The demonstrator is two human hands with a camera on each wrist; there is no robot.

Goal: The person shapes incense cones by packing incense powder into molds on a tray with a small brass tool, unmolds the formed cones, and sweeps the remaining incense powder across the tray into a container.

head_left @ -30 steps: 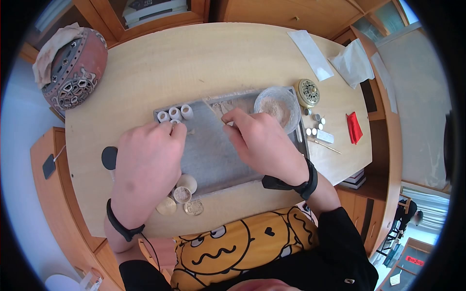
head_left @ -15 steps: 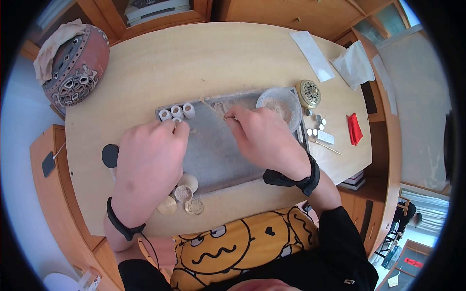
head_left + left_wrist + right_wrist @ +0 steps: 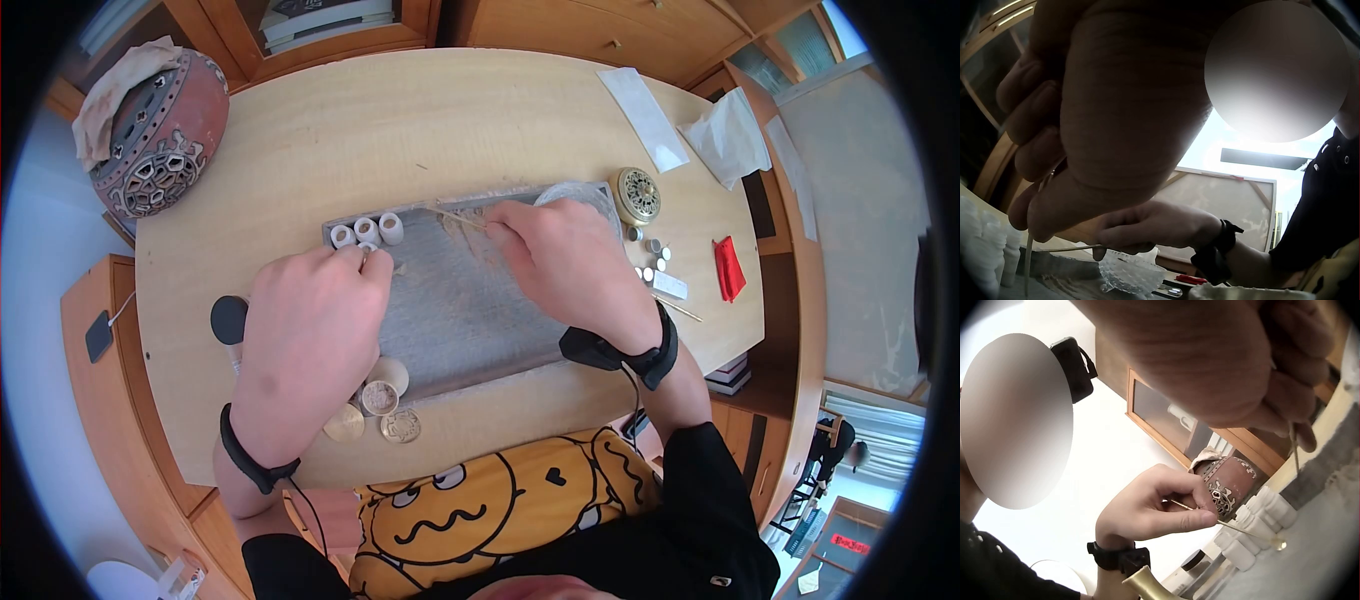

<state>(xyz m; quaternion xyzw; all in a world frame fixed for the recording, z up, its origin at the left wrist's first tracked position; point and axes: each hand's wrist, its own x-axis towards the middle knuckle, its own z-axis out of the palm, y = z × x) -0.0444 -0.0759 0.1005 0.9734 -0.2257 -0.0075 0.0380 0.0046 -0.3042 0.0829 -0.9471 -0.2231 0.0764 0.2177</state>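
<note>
My left hand (image 3: pixel 315 310) pinches a thin metal-looking rod (image 3: pixel 1244 532) between thumb and forefinger. A small shiny rounded tip (image 3: pixel 1280 544) ends the rod, just above the grey tray (image 3: pixel 450 340). Close in front of that hand stand several small white bottles (image 3: pixel 392 228), open at the top. My right hand (image 3: pixel 575 265) pinches a slender tan stick (image 3: pixel 455 216), which points left over the tray's far edge, where tan powder is spread. Behind the right hand, a clear bowl (image 3: pixel 585 190) is mostly covered in the head view.
Nearer me are a small powder-filled jar (image 3: pixel 380 398), a gold disc (image 3: pixel 343 422) and a patterned gold disc (image 3: pixel 401 426). Right of the tray sit a pierced brass lid (image 3: pixel 636 194) and a red pouch (image 3: pixel 729 268). A patterned pot (image 3: pixel 165 140) stands far left.
My right hand has moved right and now covers much of the bowl; its stick lies more level and further right. The left hand has stayed almost in place.
</note>
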